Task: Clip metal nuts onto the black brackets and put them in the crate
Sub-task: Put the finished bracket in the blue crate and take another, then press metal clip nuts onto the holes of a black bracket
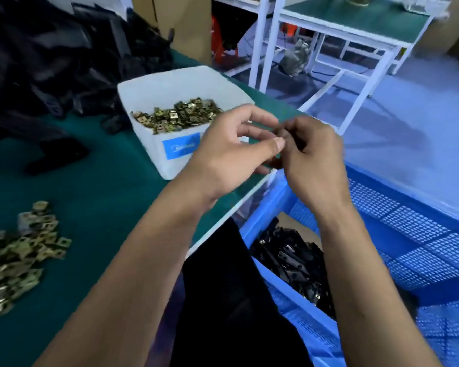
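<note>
Meeting above the corner of the green bench, the two hands work on one small dark piece, probably a black bracket (it is blurred and mostly hidden, so I cannot tell if a nut is on it). The left hand has its fingers curled, with the thumb tip touching the piece. The right hand has its fingers bent together and pinches the piece from the other side. Just behind the left hand stands a white tub with brass-coloured metal nuts inside. More loose nuts lie on the bench at the left. Below the right arm, the blue crate holds many finished brackets.
</note>
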`<state>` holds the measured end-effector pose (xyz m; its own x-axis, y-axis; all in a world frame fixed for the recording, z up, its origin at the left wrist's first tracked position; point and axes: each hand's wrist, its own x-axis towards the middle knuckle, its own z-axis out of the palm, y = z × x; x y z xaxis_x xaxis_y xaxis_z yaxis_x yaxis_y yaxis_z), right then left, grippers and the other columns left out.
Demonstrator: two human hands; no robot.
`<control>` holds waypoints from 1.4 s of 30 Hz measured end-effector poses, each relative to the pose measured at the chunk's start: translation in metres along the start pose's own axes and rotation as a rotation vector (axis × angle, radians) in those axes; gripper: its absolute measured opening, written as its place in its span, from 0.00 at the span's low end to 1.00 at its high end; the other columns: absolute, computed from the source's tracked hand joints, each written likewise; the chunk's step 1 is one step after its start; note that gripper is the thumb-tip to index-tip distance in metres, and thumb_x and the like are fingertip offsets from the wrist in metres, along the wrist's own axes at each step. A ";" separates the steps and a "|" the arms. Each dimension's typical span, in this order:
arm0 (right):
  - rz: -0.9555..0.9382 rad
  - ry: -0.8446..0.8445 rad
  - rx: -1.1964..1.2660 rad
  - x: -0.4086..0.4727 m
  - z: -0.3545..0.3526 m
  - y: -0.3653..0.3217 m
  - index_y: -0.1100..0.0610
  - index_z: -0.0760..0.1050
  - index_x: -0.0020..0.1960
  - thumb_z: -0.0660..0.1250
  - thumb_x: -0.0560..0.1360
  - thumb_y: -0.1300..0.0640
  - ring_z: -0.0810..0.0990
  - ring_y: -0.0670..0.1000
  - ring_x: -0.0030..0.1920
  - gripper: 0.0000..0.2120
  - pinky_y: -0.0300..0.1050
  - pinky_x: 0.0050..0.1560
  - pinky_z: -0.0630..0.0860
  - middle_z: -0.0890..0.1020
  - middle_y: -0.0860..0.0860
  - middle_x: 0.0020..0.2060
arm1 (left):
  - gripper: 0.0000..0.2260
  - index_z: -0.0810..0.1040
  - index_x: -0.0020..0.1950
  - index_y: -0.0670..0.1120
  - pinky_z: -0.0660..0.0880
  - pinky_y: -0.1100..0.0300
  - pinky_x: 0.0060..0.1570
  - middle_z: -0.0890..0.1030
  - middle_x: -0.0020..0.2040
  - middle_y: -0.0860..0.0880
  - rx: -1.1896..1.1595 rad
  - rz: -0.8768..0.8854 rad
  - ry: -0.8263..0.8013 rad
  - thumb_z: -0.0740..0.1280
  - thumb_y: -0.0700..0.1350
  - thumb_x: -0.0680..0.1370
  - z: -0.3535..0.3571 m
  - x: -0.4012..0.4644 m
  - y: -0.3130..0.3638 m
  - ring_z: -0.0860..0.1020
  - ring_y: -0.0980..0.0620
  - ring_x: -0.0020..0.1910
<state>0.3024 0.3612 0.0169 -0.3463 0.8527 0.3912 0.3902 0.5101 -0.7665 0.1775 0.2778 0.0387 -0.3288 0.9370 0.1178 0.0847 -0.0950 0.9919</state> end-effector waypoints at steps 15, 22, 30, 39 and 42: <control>-0.493 -0.766 -0.019 -0.093 0.279 -0.217 0.52 0.79 0.61 0.70 0.77 0.56 0.81 0.54 0.55 0.13 0.52 0.56 0.79 0.83 0.51 0.55 | 0.03 0.79 0.46 0.46 0.78 0.57 0.42 0.80 0.38 0.52 0.510 0.039 1.172 0.71 0.39 0.76 -0.294 -0.186 -0.062 0.78 0.57 0.37; -0.873 -0.788 -0.317 -0.116 0.391 -0.278 0.56 0.66 0.74 0.72 0.77 0.59 0.63 0.61 0.72 0.28 0.55 0.64 0.75 0.70 0.56 0.69 | 0.03 0.80 0.44 0.40 0.77 0.46 0.47 0.79 0.39 0.47 0.359 0.077 1.603 0.67 0.36 0.75 -0.347 -0.222 -0.077 0.76 0.51 0.39; -0.734 -0.860 -0.325 -0.100 0.460 -0.302 0.54 0.55 0.79 0.73 0.77 0.48 0.61 0.62 0.76 0.39 0.64 0.70 0.63 0.70 0.57 0.74 | 0.03 0.77 0.40 0.45 0.77 0.47 0.45 0.78 0.35 0.49 0.191 0.071 1.678 0.65 0.40 0.73 -0.349 -0.217 -0.074 0.74 0.51 0.36; -0.248 -0.800 0.796 -0.094 0.386 -0.299 0.54 0.80 0.57 0.75 0.73 0.43 0.80 0.39 0.45 0.19 0.31 0.45 0.73 0.82 0.44 0.47 | 0.06 0.78 0.53 0.45 0.78 0.52 0.39 0.82 0.48 0.48 -0.112 0.073 1.468 0.66 0.47 0.81 -0.350 -0.216 -0.071 0.81 0.48 0.44; 0.159 -1.263 1.258 -0.090 0.354 -0.298 0.54 0.82 0.49 0.68 0.78 0.43 0.82 0.51 0.47 0.14 0.46 0.47 0.74 0.85 0.52 0.44 | 0.29 0.73 0.72 0.43 0.80 0.52 0.51 0.83 0.60 0.44 -0.529 0.082 0.979 0.62 0.64 0.81 -0.351 -0.215 -0.067 0.82 0.47 0.56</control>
<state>-0.0850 0.0926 0.0292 -0.9873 -0.0222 0.1575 -0.1299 -0.4592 -0.8788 -0.0880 -0.0354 -0.0361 -0.9597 0.2745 -0.0598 -0.1941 -0.4939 0.8476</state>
